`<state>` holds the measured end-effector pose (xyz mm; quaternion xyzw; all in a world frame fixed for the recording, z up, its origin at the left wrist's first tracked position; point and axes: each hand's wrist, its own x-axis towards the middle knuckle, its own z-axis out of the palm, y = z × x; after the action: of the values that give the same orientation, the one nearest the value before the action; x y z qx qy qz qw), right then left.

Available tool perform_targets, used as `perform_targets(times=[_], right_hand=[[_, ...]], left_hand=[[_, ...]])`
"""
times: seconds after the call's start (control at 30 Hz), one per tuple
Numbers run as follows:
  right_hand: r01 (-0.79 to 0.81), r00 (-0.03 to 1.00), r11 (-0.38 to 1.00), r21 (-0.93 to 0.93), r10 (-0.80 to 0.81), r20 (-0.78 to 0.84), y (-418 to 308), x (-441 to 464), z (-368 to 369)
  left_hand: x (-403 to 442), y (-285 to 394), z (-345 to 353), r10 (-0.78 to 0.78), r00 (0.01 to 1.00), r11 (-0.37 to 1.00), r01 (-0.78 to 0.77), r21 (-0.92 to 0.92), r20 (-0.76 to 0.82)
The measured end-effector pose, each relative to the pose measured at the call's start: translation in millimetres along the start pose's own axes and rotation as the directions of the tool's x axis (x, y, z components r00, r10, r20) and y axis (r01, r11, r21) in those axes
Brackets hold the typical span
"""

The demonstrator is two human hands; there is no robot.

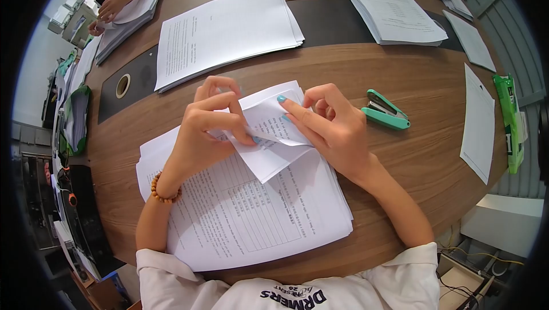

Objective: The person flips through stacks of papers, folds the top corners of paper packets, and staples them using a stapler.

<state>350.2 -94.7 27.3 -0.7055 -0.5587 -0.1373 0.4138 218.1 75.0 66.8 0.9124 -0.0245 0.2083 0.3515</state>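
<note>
A stack of printed sheets [229, 218] lies on the table in front of me, with text and a ruled table on its top page. The upper corner of some sheets [266, 164] is lifted and folded over. My left hand [214, 118] pinches the near left part of this fold between thumb and fingers. On the other side, my right hand [334, 130] grips the fold, its teal-nailed index finger lying across the paper. A teal stapler [388, 110] rests on the table just right of my right hand, apart from it.
Across the table [417, 190] lie a large paper stack [223, 30] and another stack [389, 7]. A single sheet [477, 121] and a green packet [509, 121] are at the right edge. A tape roll [123, 86] sits left. Far left, another person's hands [108, 10] rest on papers.
</note>
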Motion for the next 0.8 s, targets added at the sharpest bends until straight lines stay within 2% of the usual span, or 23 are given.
perform_targets(times=[0.07,0.13,0.17,0.2,0.27,0.33,0.37,0.43,0.53,0.57,0.6,0.63,0.67,0.7,0.73,0.77,0.8], right_hand=[[0.016,1.000,0.998,0.054,-0.015,-0.017,1,1,1],[0.132,0.989,0.969,0.210,-0.115,-0.090,5,4,5],[0.133,0.989,0.968,0.211,-0.116,-0.090,1,4,3],[-0.190,0.980,0.884,0.426,0.197,0.028,-9,8,-5],[-0.486,0.866,0.663,0.570,0.455,0.209,-14,9,-9],[-0.551,0.830,0.590,0.590,0.464,0.311,-11,7,-8],[-0.550,0.831,0.591,0.590,0.463,0.310,-10,5,-6],[-0.445,0.888,0.683,0.579,0.420,0.187,-11,2,-2],[-0.412,0.906,0.755,0.510,0.398,0.143,-14,2,-2],[-0.413,0.905,0.753,0.512,0.400,0.143,-14,3,-3],[-0.447,0.889,0.718,0.533,0.422,0.177,-13,3,-4],[-0.482,0.871,0.680,0.553,0.443,0.213,-12,4,-4],[-0.488,0.867,0.673,0.556,0.446,0.221,-10,3,-1],[-0.499,0.853,0.585,0.640,0.463,0.241,-7,4,3],[-0.503,0.838,0.488,0.714,0.478,0.264,-6,5,5],[-0.505,0.837,0.486,0.713,0.477,0.268,-5,6,1],[-0.590,0.783,0.405,0.698,0.499,0.373,-8,12,-8]], left_hand=[[-1,-3,-1,-0.002,1.000,1.000,0.002,-0.024,0.018],[-2,-4,-2,-0.003,0.999,0.999,0.005,-0.048,0.034],[-2,-4,-2,0.005,0.998,1.000,-0.004,-0.020,0.056],[-3,-4,-2,0.012,0.997,1.000,-0.013,0.007,0.078],[-3,-3,-2,0.010,0.997,1.000,-0.010,0.003,0.074],[-3,-3,-2,0.010,0.997,1.000,-0.010,-0.001,0.070],[-3,-3,-2,0.006,0.997,1.000,-0.006,-0.007,0.073],[-3,-3,-3,0.004,0.997,1.000,-0.003,-0.012,0.076],[-2,-1,-5,-0.049,0.992,0.996,0.040,0.080,0.115],[0,0,-4,-0.084,0.995,0.996,0.084,0.004,0.058],[1,2,-2,-0.126,0.992,0.989,0.126,-0.074,0.004],[2,4,2,-0.134,0.991,0.988,0.134,-0.073,0.008],[5,7,7,-0.194,0.979,0.955,0.173,-0.239,-0.063],[6,8,9,-0.261,0.957,0.896,0.192,-0.401,-0.125],[4,5,5,-0.249,0.968,0.925,0.231,-0.301,-0.021],[4,2,4,-0.253,0.967,0.924,0.235,-0.302,-0.022],[4,0,3,-0.200,0.979,0.962,0.201,-0.186,0.028]])
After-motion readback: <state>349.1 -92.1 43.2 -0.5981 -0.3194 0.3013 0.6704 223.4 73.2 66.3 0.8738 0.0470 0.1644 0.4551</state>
